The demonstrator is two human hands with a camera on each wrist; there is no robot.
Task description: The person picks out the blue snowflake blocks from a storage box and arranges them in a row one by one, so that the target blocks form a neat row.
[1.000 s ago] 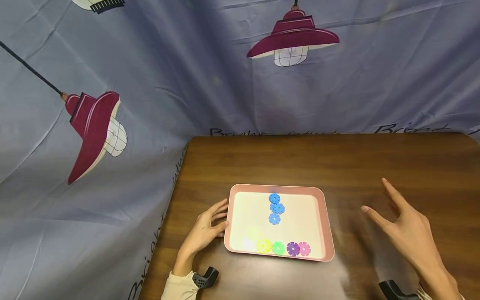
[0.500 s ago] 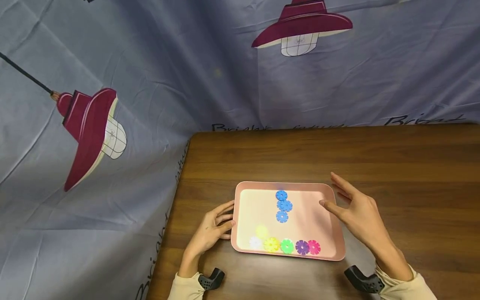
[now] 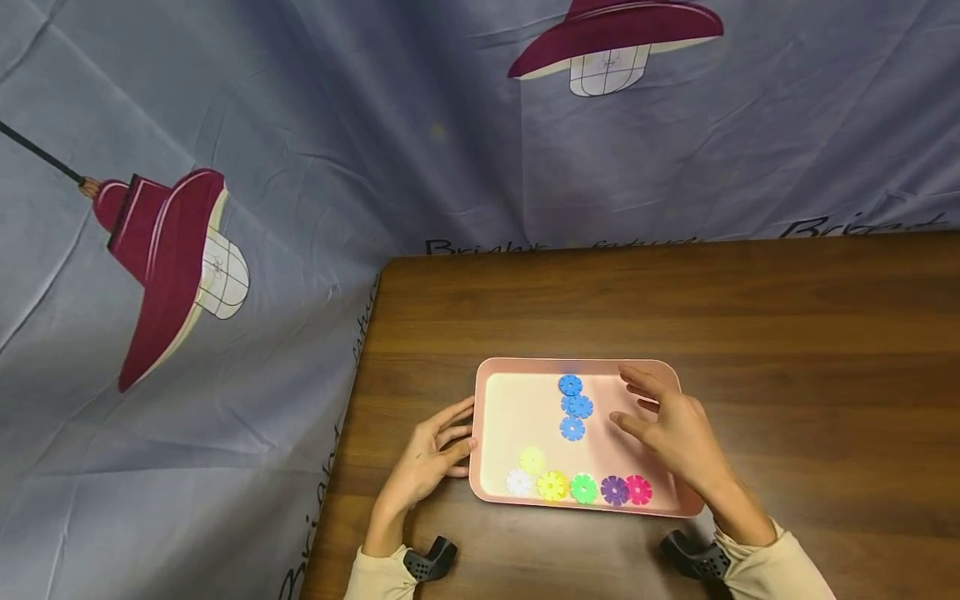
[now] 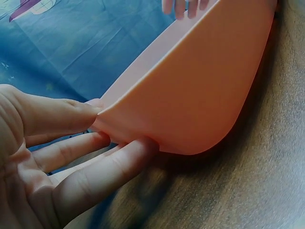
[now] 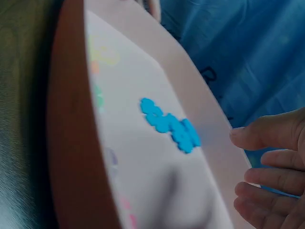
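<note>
A pink tray [image 3: 517, 408] with a pale floor lies on the table. My left hand [image 3: 423, 458] holds its left side, thumb at the rim and fingers against the outer wall, as the left wrist view shows close up on the tray wall [image 4: 200, 90]. Over the tray's right part hovers my right hand [image 3: 675, 429], fingers spread and holding nothing. Several blue notched plastic discs [image 3: 572, 429] lie in a short column, some overlapping, left of its fingertips. In the right wrist view the thumb and fingers [image 5: 274, 181] overlap the tray's far wall, beside the blue discs [image 5: 162, 123].
Along the tray's near side lie a white disc [image 3: 519, 482], yellow discs [image 3: 552, 485], a green disc [image 3: 583, 489], a purple disc [image 3: 614, 490] and a pink disc [image 3: 639, 489]. A grey-blue curtain [image 3: 450, 183] with printed lamps hangs behind the wooden table [image 3: 825, 375].
My right hand has come leftward from the bare table to above the tray's right part. The left hand keeps its hold on the tray. The head view has shifted a little.
</note>
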